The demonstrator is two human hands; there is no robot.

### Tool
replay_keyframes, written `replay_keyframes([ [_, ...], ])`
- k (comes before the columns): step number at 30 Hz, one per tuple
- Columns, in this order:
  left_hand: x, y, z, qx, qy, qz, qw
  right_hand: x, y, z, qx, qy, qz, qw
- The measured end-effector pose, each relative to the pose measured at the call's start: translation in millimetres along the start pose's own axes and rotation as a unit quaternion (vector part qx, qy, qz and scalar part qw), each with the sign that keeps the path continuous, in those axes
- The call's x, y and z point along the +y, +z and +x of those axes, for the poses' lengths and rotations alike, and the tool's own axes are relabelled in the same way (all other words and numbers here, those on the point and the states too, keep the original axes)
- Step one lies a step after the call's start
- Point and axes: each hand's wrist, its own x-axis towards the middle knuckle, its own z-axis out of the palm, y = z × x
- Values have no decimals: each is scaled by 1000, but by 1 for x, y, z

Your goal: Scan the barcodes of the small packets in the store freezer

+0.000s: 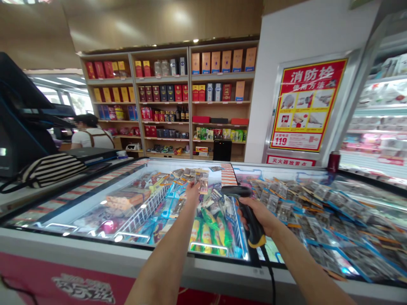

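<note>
My left fingers (196, 186) are pinching a packet (204, 183) short of freezer's (104, 248) far edge; right fingers (251, 203) gripping barcode scanner (253, 224), likely for aiming.

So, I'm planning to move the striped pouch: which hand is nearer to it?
The left hand, which holds a packet to the right of the striped pouch; the right hand, gripping the black scanner, is farther right.

Both bare forearms reached forward over the near edge of the freezer (95, 250). The left arm (168, 250) stretched farther towards the far edge, the left hand (192, 191) pinching with its fingertips. The right arm (299, 262) slanted in from the lower right; the right hand (259, 214), nearer the near edge, had its fingers curled in a firm grip.
</note>
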Motion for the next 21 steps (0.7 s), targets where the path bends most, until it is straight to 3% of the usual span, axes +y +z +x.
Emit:
replay_keyframes([
  [15, -5, -2, 0, -8, -26, 4, 1000, 3, -5, 1, -16, 31, 0, 999],
  [21, -11, 14, -6, -1, -41, 38, 998, -12, -32, -1, 80, -33, -4, 996],
])
